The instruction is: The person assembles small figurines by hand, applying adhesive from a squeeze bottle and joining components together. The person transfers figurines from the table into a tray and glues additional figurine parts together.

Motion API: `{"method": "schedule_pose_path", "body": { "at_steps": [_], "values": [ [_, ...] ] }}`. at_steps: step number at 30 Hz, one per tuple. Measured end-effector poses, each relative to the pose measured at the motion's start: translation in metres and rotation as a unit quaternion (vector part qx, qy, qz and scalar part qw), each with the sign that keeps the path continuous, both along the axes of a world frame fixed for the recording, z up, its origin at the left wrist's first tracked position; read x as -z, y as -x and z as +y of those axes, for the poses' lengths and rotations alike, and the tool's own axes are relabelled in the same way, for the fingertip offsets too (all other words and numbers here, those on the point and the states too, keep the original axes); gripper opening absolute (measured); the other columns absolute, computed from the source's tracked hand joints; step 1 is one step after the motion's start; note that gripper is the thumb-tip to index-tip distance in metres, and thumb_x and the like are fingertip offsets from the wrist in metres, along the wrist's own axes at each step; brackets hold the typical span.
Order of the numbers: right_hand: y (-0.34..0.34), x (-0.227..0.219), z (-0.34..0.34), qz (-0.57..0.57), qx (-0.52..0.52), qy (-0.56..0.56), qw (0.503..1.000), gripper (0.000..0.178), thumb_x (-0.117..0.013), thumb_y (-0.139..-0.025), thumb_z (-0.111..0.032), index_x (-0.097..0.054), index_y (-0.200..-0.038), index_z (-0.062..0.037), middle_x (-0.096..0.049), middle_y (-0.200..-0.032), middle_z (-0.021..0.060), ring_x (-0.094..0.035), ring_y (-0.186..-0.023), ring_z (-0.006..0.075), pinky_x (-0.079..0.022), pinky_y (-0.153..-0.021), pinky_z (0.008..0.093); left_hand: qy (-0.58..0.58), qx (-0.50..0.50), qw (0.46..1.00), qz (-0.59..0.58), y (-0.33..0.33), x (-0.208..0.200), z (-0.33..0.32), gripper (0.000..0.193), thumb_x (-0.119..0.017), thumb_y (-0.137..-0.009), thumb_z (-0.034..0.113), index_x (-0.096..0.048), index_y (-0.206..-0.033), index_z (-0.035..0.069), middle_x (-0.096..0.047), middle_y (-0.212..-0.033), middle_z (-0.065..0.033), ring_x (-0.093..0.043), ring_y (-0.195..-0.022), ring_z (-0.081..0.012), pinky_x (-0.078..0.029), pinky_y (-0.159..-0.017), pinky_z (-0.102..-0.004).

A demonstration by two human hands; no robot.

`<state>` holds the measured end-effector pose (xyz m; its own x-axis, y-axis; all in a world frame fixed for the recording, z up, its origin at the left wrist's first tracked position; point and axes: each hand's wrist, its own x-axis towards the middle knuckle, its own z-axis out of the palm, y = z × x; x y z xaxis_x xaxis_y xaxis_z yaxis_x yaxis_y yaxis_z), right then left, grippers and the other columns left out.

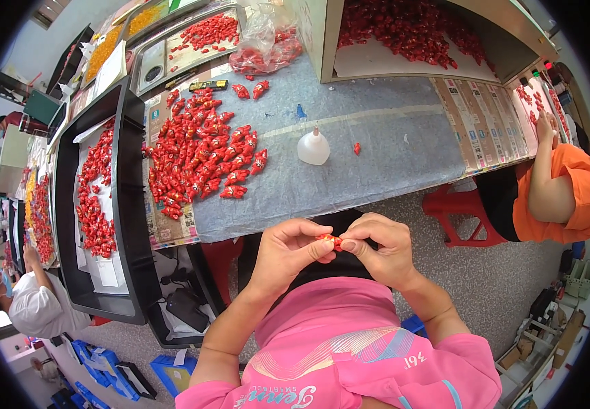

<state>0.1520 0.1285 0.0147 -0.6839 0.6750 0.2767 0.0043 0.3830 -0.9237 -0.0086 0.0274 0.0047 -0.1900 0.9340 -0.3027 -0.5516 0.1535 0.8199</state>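
Observation:
Just in front of my pink shirt, a small red figurine-like piece [330,240] with yellow marks is pinched from both sides. My left hand [287,253] grips one end between thumb and index finger. The other end is between the thumb and fingers of my right hand [384,251]. My fingers cover much of the piece. Beyond my hands, a white squeeze bottle [313,148] with a thin tip stands on the blue-grey table covering [384,109]. A tiny red part [357,148] lies right of it. Many similar red pieces [199,146] are heaped at left.
A black tray [135,204] with red parts stands left of the heap. A metal tray [152,71] and a plastic bag [268,51] lie behind. A box [326,41] of red pieces sits at the back. Co-workers are at both sides; a red stool [455,215] stands right.

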Motion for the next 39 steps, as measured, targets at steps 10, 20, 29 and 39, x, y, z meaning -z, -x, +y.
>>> {"method": "schedule_pose_path", "body": {
  "at_steps": [10, 20, 29, 39],
  "values": [
    [0.0015, -0.0022, -0.0016, -0.008, 0.0, -0.029, 1.0, 0.009, -0.072, -0.075, -0.004, -0.066, -0.081, -0.0013, -0.065, -0.075, 0.0083, -0.062, -0.067, 0.0188, -0.049, -0.058, 0.0277, 0.003, -0.002, 1.0, -0.018, 0.0009, 0.0005, -0.002, 0.02, -0.069, -0.08, 0.0, -0.062, -0.098, -0.003, -0.067, -0.086, -0.012, -0.067, -0.073, -0.0164, -0.056, -0.067, -0.0261],
    [0.0018, -0.0047, -0.0004, -0.012, -0.005, -0.038, 0.999, 0.01, -0.072, -0.076, -0.005, -0.067, -0.084, -0.0017, -0.065, -0.078, 0.0087, -0.063, -0.068, 0.0189, -0.05, -0.059, 0.0276, -0.025, -0.003, 0.999, -0.022, 0.0032, 0.0016, -0.0038, 0.022, -0.068, -0.081, -0.002, -0.061, -0.102, -0.003, -0.066, -0.09, -0.0115, -0.065, -0.081, -0.015, -0.055, -0.073, -0.026],
    [0.0032, -0.006, 0.0008, -0.014, -0.001, -0.017, 1.0, 0.011, -0.072, -0.077, -0.005, -0.067, -0.086, -0.0019, -0.065, -0.081, 0.0089, -0.063, -0.07, 0.0169, -0.05, -0.06, 0.0265, -0.021, 0.013, 0.998, -0.063, 0.006, -0.0004, -0.0031, 0.022, -0.067, -0.081, -0.003, -0.059, -0.102, -0.001, -0.066, -0.092, -0.0108, -0.065, -0.081, -0.0148, -0.055, -0.074, -0.0265],
    [0.0042, -0.0046, -0.0021, -0.007, -0.013, -0.053, 0.999, 0.012, -0.073, -0.075, -0.005, -0.067, -0.085, -0.0021, -0.064, -0.079, 0.0088, -0.062, -0.069, 0.0191, -0.05, -0.059, 0.0277, 0.004, 0.027, 0.995, -0.094, 0.0052, -0.0027, -0.0014, 0.018, -0.065, -0.082, -0.002, -0.058, -0.099, -0.002, -0.064, -0.091, -0.0103, -0.065, -0.079, -0.016, -0.055, -0.073, -0.0273]
  ]
}}
